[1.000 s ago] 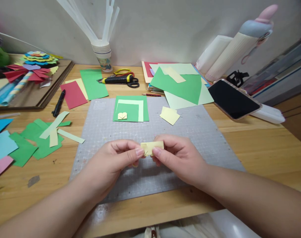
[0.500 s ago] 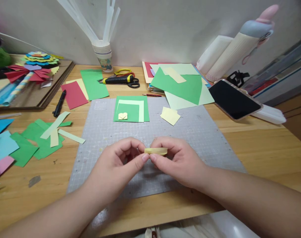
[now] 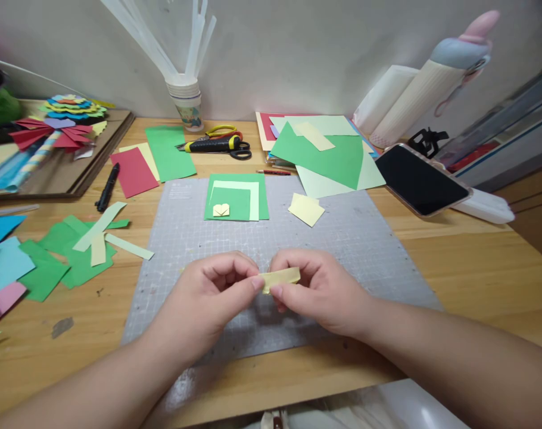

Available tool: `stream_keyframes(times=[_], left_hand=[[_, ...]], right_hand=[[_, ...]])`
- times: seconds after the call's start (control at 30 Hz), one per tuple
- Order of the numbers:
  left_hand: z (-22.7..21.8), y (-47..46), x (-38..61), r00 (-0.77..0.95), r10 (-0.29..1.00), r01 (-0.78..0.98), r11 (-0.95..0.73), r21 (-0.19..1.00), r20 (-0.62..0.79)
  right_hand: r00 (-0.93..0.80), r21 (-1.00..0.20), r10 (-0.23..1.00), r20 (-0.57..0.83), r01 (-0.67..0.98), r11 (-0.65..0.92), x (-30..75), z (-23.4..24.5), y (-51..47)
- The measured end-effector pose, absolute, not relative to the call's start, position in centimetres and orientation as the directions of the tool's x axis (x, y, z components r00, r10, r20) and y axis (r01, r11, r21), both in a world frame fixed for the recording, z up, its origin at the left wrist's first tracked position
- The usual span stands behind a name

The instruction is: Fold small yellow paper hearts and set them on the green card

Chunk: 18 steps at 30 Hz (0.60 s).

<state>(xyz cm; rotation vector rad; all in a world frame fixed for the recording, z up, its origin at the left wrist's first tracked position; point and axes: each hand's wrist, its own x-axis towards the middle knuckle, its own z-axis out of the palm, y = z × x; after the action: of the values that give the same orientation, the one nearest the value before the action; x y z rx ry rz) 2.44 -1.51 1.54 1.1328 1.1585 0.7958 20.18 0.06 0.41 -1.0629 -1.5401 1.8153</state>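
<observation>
Just above the grey cutting mat (image 3: 177, 304), a small piece of folded yellow paper (image 3: 280, 277) is pinched between my two hands. My left hand (image 3: 220, 292) grips its left end between thumb and fingers. On the right part, my right hand (image 3: 318, 289) presses its thumb against the front, with the fingers behind. Beyond the hands lie stacked green and pale green squares (image 3: 259, 199), with a small yellow folded paper heart (image 3: 221, 210) on them. Loose yellow paper squares (image 3: 307, 210) rest to the right of that stack.
Green scraps and strips (image 3: 74, 250) lie left of the mat, near a black pen (image 3: 107, 187). At the back are a utility knife (image 3: 212, 143), scissors (image 3: 241, 152), a cup (image 3: 189, 110) holding straws, and a pile of coloured paper (image 3: 329, 155). A phone (image 3: 425, 179) is at right.
The yellow paper has tilted, so more of its front face shows and its right end sits higher. My thumbs have moved slightly apart, the right one lower.
</observation>
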Motion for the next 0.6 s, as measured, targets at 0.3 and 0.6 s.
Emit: stream_keyframes(times=[0.3,0.6], left_hand=[[1.78,-1.54,2.46,0.257,0.931,0.206,0.210,0.956,-0.260],[1.49,-1.64,2.75,0.282,0.913,0.159,0.257,0.953,-0.294]], right_hand=[[-0.567,-0.951,0.776,-0.276,0.042,-0.308,19.98,0.37,0.26],[-0.545,-0.978,0.815,-0.197,0.056,-0.200,20.07,0.22,0.30]])
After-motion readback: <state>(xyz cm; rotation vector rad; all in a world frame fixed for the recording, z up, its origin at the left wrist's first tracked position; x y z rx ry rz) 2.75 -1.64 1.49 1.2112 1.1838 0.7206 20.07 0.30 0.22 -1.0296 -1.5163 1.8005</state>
